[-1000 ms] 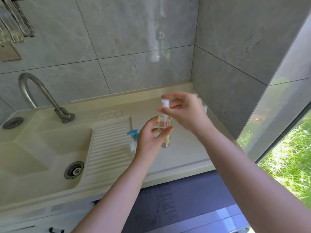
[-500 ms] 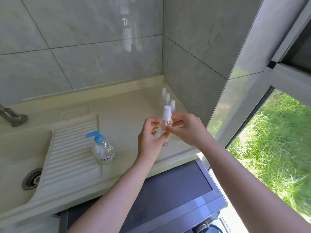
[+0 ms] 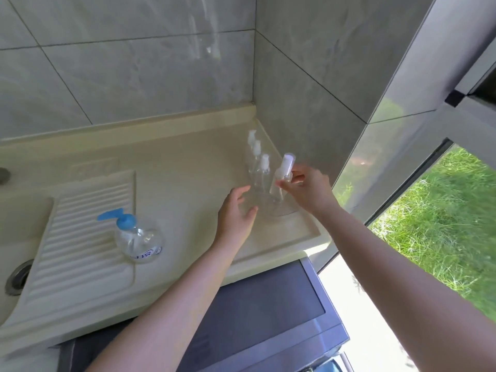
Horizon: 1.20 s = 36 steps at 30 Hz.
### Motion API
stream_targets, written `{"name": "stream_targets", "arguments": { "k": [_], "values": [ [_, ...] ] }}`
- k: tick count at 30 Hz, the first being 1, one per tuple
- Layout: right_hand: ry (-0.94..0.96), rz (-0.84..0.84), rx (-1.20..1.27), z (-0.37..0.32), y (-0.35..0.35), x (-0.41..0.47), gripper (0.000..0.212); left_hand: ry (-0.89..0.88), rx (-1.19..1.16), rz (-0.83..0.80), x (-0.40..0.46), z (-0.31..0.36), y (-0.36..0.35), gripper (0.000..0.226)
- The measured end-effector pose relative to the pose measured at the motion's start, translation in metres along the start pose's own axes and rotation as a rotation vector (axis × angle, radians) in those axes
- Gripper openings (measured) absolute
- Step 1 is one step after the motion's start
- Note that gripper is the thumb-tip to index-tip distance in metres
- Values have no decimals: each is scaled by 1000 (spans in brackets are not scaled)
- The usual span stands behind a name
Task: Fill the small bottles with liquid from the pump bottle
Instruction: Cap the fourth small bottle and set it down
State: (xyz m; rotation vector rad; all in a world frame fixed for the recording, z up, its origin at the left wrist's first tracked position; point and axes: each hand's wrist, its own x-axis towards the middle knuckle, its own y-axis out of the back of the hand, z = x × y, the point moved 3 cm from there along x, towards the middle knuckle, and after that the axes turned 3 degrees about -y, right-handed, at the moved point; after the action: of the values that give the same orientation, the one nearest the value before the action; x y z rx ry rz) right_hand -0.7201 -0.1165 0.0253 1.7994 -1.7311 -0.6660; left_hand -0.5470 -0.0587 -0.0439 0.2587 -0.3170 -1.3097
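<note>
Capped bottle goes down with the row — left hand has let go.

Head view: the right hand (image 3: 308,187) pinches the small bottle (image 3: 279,183) at its neck, tilted, base at or near the counter (image 3: 188,167) by three more bottles (image 3: 259,162) in the corner. A second ago both hands held it, the right at its cap; now the left hand (image 3: 236,210) hangs loose and empty just beside it — so this one looks done. The pump bottle (image 3: 138,238) stands well apart on the ribbed drainboard (image 3: 80,237).

Small bottle (image 3: 279,181) in right hand (image 3: 308,190) fingers
</note>
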Motion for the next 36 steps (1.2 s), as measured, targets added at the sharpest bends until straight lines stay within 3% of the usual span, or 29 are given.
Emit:
{"name": "stream_targets", "arguments": {
  "k": [14,36],
  "values": [
    [-84,-94,-6,26,-40,24,34,114,35,-105,22,-29,-14,41],
    [-87,-147,17,22,-40,22,43,93,0,-80,25,-17,-2,38]
  ]
}}
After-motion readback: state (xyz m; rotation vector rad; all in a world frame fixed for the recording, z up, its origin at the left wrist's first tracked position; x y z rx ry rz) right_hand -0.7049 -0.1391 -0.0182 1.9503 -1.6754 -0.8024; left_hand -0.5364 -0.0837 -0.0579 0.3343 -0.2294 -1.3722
